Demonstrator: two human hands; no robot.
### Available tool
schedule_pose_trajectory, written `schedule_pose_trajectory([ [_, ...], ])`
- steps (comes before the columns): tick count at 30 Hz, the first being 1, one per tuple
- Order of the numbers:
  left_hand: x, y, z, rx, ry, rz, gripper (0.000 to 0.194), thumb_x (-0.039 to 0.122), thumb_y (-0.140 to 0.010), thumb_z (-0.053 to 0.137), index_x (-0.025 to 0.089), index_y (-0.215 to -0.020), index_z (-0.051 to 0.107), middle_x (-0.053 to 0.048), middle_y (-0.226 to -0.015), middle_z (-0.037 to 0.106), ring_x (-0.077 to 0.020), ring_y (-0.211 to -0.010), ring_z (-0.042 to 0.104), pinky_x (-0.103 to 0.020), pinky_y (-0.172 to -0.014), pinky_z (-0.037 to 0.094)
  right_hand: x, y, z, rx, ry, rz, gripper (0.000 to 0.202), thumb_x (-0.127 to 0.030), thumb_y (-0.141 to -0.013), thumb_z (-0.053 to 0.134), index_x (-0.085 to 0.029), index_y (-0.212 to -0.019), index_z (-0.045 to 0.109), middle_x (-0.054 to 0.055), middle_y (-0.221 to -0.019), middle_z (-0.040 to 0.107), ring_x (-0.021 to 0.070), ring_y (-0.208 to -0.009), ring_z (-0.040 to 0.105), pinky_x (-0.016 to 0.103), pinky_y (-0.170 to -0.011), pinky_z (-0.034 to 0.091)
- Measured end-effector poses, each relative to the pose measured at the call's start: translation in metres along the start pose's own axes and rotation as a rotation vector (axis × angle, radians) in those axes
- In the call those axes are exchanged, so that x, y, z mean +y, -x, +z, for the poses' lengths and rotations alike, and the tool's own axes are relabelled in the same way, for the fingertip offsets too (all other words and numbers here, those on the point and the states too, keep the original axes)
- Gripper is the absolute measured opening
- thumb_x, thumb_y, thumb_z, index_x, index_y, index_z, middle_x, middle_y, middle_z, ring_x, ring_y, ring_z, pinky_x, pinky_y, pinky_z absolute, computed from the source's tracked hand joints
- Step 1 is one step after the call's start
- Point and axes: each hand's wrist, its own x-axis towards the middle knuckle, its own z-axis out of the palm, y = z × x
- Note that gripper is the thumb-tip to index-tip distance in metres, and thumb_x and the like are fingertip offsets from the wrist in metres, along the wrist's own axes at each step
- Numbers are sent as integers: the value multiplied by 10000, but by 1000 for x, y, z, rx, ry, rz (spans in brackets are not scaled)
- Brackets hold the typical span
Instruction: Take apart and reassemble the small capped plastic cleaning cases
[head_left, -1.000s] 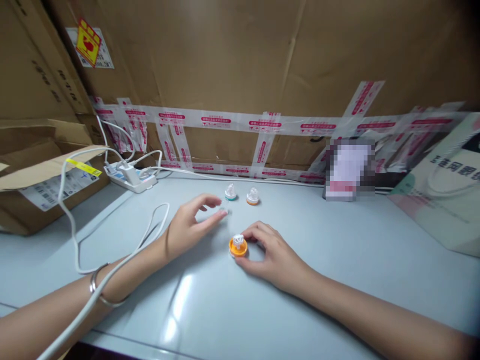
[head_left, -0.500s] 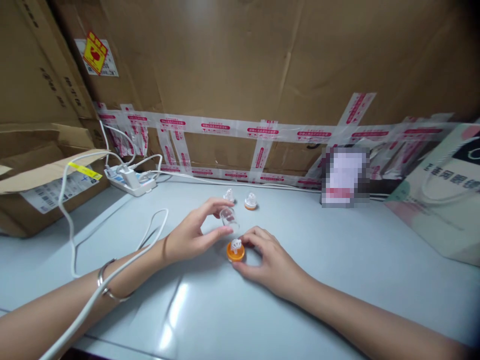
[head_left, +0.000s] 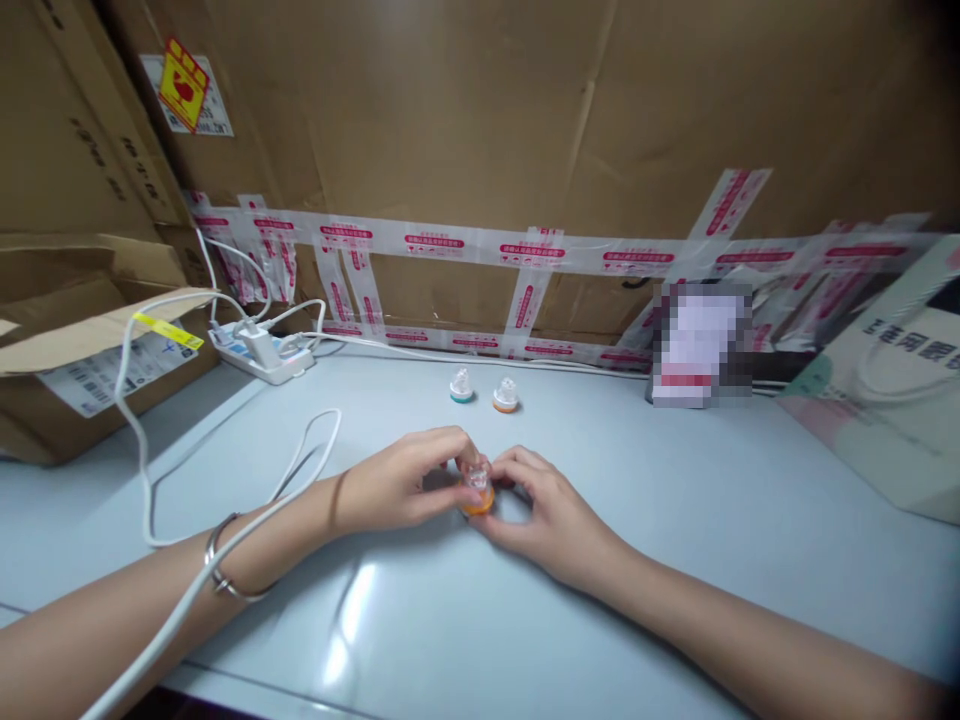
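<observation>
A small round orange base (head_left: 481, 507) stands on the table between my hands. Thumb and fingers of my right hand (head_left: 559, 525) grip its right side. My left hand (head_left: 405, 480) pinches a clear plastic cover (head_left: 478, 477), which sits over the white piece on the base; whether it is fully seated I cannot tell, since fingers hide its edge. Farther back stand two similar small pieces with whitish, clear-looking tops, one on a teal base (head_left: 461, 397) and one on an orange base (head_left: 506, 406).
A white cable (head_left: 225, 545) crosses over my left forearm. At the back left are a power strip (head_left: 274, 365) and an open cardboard box (head_left: 142, 380). A large taped carton (head_left: 450, 120) walls off the back. A blurred-out phone-like object (head_left: 694, 345) and a paper bag (head_left: 885, 390) stand right.
My left hand has brought the clear cover down and toward me onto the orange base. My right hand has stayed at the base. The teal-based piece is now uncovered to view.
</observation>
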Motion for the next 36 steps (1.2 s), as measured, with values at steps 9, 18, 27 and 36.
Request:
schedule_pose_trajectory([
  [9,6,-2,-5,-56,77,-72,64,206,-862,542,145,-874,531,-70,-919,615,-157,-848,568,-279,-786,451,-2,0,-1,1,-7,-8,124,-201,-734,659,-211,-854,630,20,-827,588,185,-818,556,323,-773,437],
  [18,9,-5,-1,31,50,-113,131,246,-800,639,158,-828,546,-39,-896,561,-159,-853,542,-281,-795,438,-2,-2,0,-7,-14,-10,89,-222,-738,659,-207,-820,629,24,-836,598,186,-824,563,318,-767,441],
  [27,10,-3,-6,-18,144,-159,349,215,-784,648,185,-1100,503,-70,-1105,563,-190,-1032,524,-332,-918,409,-2,-2,0,6,-22,3,113,-208,-718,670,-208,-825,631,26,-843,602,189,-821,574,323,-771,452],
  [36,2,-3,-5,-50,229,-172,257,191,-821,595,168,-1060,504,-60,-1019,584,-163,-957,553,-320,-879,430,1,-1,2,10,-42,-10,151,-220,-728,663,-216,-878,649,28,-868,613,190,-852,584,325,-797,454],
])
